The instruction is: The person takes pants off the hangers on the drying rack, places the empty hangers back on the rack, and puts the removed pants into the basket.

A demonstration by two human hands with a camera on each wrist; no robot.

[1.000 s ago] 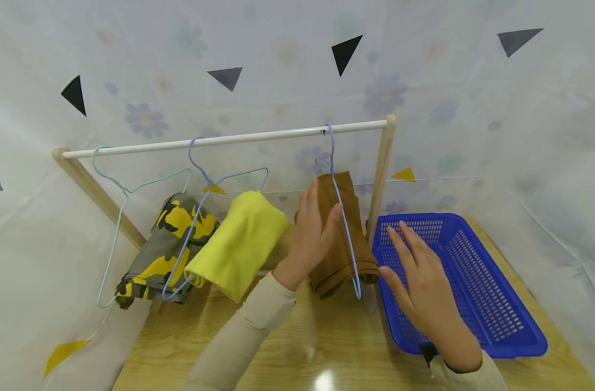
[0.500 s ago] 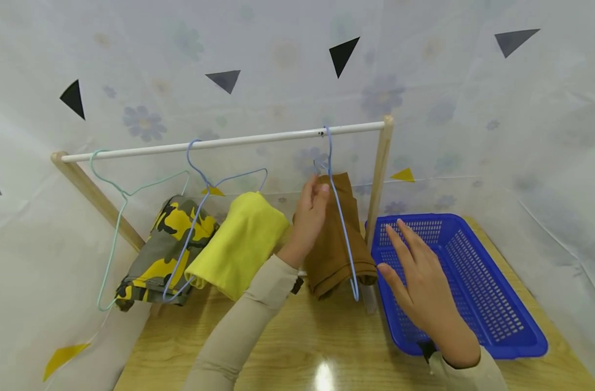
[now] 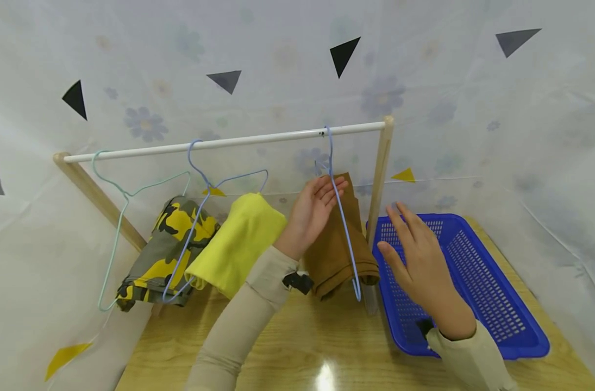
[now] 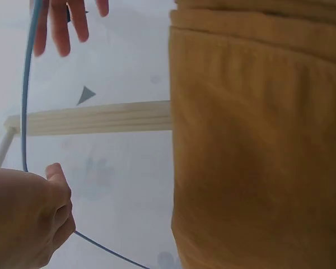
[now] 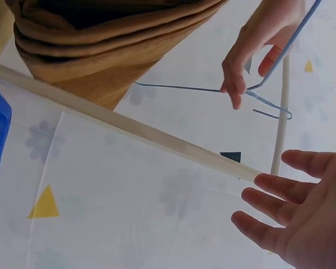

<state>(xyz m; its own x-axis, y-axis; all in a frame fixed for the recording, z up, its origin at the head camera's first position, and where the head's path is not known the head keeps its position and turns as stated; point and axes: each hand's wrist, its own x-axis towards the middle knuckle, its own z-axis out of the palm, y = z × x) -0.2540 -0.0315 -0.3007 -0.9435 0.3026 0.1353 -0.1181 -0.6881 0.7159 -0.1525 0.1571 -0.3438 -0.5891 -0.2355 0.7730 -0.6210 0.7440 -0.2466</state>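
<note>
bumping the blue hanger [image 3: 348, 241] could drop the brown cloth [image 3: 328, 258]; left hand [image 3: 311, 213] has loose fingers, right hand [image 3: 421, 266] spread ones, both empty.

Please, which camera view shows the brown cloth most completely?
The head view: nearly all the brown cloth shows, though the left hand covers part. Left wrist: close, but cropped. Right wrist: its folded end, cut off at the top.

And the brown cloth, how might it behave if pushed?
The brown cloth is probably floppy: its lower edge shows soft, layered folds. It would likely swing rather than tip, as its hanger hooks over the rail.
</note>
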